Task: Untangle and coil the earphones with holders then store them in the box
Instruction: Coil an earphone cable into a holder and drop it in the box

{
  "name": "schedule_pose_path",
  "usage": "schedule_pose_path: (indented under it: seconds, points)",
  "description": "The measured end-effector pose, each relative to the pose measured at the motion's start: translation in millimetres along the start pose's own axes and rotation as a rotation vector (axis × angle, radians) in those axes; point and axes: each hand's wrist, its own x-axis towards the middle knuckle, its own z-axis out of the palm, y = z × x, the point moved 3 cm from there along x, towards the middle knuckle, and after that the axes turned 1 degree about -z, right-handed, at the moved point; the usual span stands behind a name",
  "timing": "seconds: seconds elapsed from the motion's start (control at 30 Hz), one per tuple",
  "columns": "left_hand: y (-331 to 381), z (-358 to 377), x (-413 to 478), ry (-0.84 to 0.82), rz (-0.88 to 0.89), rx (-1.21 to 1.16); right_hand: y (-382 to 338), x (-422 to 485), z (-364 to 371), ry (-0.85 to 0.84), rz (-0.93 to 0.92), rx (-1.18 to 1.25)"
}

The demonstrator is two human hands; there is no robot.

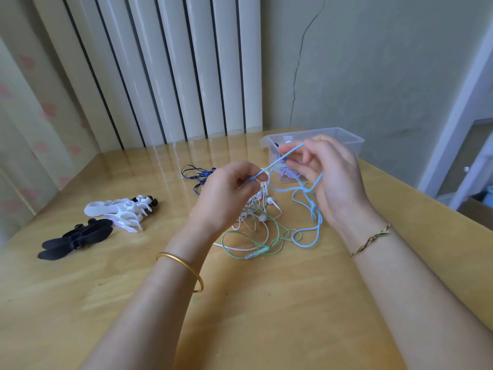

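Two bare forearms (165, 303) reach over the wooden bench (266, 316). The left hand (229, 193) pinches the light-blue earphone cable (281, 158) between thumb and forefinger. The right hand (328, 180) pinches it higher up, with a taut stretch between them. The rest loops down onto the bench beside tangled white and green earphones (256, 228). The clear plastic box (346, 140) stands just behind the right hand; white holders (117, 212) and black holders (74, 239) lie well left

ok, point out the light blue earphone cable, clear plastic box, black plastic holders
light blue earphone cable (280, 159): head view, taut raised stretch
clear plastic box (352, 145): head view, right wall
black plastic holders (74, 240): head view, pile's middle
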Motion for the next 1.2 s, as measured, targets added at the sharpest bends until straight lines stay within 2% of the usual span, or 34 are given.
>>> schedule_pose_path:
  seconds: [0.1, 0.17, 0.23, 0.3, 0.37, 0.47, 0.53, 0.57, 0.7, 0.83, 0.97, 1.03, 1.13, 1.2]
  points:
    - [-8, 1, -1, -0.007, 0.003, 0.116, -1, 2, -3, -0.001, 0.077, 0.298]
    - [-14, 0, -1, -0.008, -0.001, 0.156, -4, 4, -9, 0.069, 0.089, 0.311]
    - [-16, 0, -2, -0.014, 0.002, 0.171, -4, 5, -14, 0.150, 0.053, 0.069]
    - [-17, 2, -1, -0.016, 0.013, 0.208, 0, 4, -16, 0.167, -0.063, -0.428]
    - [-17, 1, -1, 0.023, 0.027, 0.280, 6, 0, -9, 0.051, -0.124, -0.805]
    - [-17, -5, 1, 0.100, 0.047, 0.297, 18, -9, 1, -0.243, 0.021, -1.133]
    - [-14, -7, 1, 0.110, 0.052, 0.259, 20, -13, 4, -0.349, 0.064, -1.288]
    - [-13, -8, 0, 0.112, 0.052, 0.244, 20, -12, 5, -0.345, 0.044, -1.266]
    - [-13, -8, 1, 0.111, 0.034, 0.203, 13, -6, 2, -0.144, -0.065, -0.814]
    - [-16, -12, 2, 0.131, -0.019, 0.149, 3, -4, -4, 0.018, -0.120, -0.526]
    - [-15, -13, 0, 0.113, -0.110, 0.013, 8, -1, -5, 0.079, -0.004, -0.358]
    - [-14, -12, -1, 0.097, -0.178, -0.099, 10, 0, -5, 0.101, 0.083, -0.179]
    - [-17, -12, -1, 0.109, -0.395, -0.401, 12, -2, -1, 0.070, 0.204, 0.153]
    - [-17, -11, -2, 0.120, -0.545, -0.643, 13, -5, 1, 0.068, 0.244, 0.209]
